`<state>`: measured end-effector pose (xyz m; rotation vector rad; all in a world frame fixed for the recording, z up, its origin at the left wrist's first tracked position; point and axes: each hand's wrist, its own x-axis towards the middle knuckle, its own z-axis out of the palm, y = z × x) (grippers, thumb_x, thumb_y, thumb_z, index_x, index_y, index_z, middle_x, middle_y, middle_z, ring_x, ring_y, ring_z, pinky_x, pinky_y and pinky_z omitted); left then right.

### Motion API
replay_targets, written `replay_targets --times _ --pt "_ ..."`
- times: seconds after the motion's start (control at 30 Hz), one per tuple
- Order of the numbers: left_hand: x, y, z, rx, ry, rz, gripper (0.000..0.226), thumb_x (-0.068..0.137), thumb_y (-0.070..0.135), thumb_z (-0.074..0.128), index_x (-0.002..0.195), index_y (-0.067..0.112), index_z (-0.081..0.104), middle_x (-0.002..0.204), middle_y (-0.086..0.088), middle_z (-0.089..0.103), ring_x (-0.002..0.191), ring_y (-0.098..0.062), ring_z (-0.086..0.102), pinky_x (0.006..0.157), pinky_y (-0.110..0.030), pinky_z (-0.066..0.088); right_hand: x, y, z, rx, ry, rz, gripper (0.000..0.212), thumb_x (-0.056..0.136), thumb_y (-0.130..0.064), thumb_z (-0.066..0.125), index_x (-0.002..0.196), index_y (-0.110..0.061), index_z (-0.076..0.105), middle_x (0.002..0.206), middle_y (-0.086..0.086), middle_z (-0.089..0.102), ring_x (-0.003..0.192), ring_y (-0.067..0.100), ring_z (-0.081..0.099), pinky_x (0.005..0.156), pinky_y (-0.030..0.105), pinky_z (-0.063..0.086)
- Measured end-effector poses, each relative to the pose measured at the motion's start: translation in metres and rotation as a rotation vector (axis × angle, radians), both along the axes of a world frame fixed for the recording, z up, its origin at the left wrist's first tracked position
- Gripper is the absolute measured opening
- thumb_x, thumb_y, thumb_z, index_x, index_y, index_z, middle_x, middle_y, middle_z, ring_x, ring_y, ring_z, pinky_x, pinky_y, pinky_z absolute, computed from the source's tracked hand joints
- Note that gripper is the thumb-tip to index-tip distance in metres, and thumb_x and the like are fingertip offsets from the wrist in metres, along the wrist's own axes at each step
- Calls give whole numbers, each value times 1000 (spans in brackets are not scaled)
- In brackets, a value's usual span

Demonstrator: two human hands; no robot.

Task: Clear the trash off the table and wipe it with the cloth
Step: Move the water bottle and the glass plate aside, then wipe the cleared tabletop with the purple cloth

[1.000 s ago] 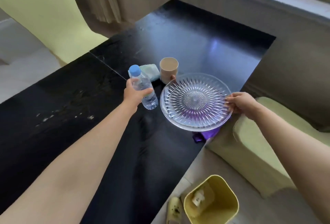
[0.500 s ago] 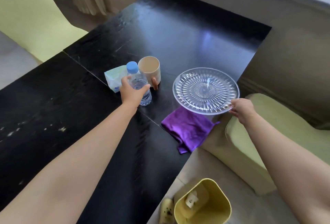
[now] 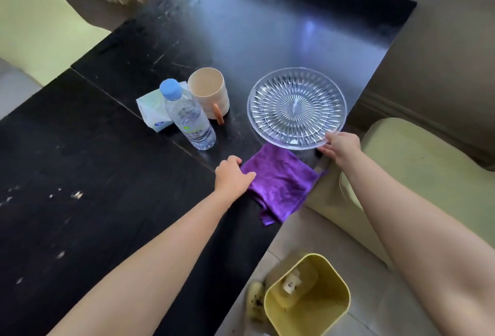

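A folded purple cloth [image 3: 278,185] lies at the black table's [image 3: 112,175] right edge. My left hand [image 3: 232,177] rests at the cloth's left side, thumb touching its edge, holding nothing. My right hand [image 3: 339,145] grips the near rim of a clear cut-glass plate [image 3: 296,106], which sits just beyond the cloth. A yellow trash bin [image 3: 308,301] stands on the floor below the table edge with some trash inside. Pale crumbs [image 3: 76,195] dot the table's left part.
A water bottle [image 3: 188,117] with a blue cap, a beige mug [image 3: 209,96] and a tissue pack [image 3: 152,110] stand together left of the plate. A pale yellow-green seat [image 3: 417,164] is on the right. A slipper [image 3: 254,301] lies beside the bin.
My left hand let go of the water bottle and moved down to the cloth's edge. The plate, held by my right hand, moved off the cloth and now sits beyond it.
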<state>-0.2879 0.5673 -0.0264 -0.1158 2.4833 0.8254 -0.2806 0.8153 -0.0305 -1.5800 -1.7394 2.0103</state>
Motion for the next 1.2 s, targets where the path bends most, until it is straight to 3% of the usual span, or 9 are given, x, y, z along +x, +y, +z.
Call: replay_targets --times 0.1,0.23,0.37,0.43,0.5,0.67,0.97,1.1,1.2 --pt "-2 1 -3 -65 -27 -33 49 80 25 66 123 7 50 124 -14 55 118 -30 52 96 -36 43 1 -5 -4 -21 45 -10 10 90 -1 54 97 6 55 103 25 55 66 23 61 49 18 57" --pt "-4 0 2 -41 -61 -82 21 83 19 60 101 10 60 111 -9 65 107 -26 59 80 -28 41 4 -15 0 -85 89 -80 30 87 6 56 114 2 43 96 21 57 74 25 63 90 39 56" --pt "-3 -1 20 118 -27 -86 5 81 14 58 85 15 56 87 -2 58 83 -19 53 66 -27 38 15 -32 18 531 -202 286 35 82 -7 56 116 -3 47 118 18 55 102 35 58 95 41 46" --pt "0 -2 33 237 -19 -110 6 80 11 57 85 15 55 78 1 55 79 -17 48 67 -27 37 21 -46 31 875 -98 537 43 80 1 48 123 -4 51 129 17 51 118 34 48 99 39 38" --pt "6 -5 48 331 -18 -161 9 81 8 56 85 15 54 72 4 52 75 -16 46 66 -25 37 19 -61 39 969 114 884 58 74 5 44 129 -11 54 135 9 54 125 31 43 106 38 33" --pt "23 -27 85 462 -20 -240 19 80 8 52 80 26 51 73 5 55 72 -15 46 70 -28 39 5 -81 59 813 147 1561 65 71 2 47 129 -25 56 146 -2 45 135 23 36 115 39 24" --pt "67 -136 141 440 68 -189 23 83 0 49 81 23 53 70 10 59 71 -13 51 64 -13 44 27 -181 115 396 256 1761 60 75 11 58 130 -13 49 124 -1 55 115 9 51 101 19 39" --pt "106 -205 158 421 121 -87 22 83 2 50 82 24 55 75 11 61 71 -13 53 61 -20 46 43 -246 121 585 259 1911 37 80 -6 69 116 -8 62 108 7 51 104 22 52 98 27 42" --pt "142 -263 164 389 167 1 17 83 5 53 87 21 59 82 9 64 74 -13 57 71 -26 47 66 -296 122 464 235 1856 32 80 -13 72 108 -4 62 101 1 50 91 13 52 81 14 44"
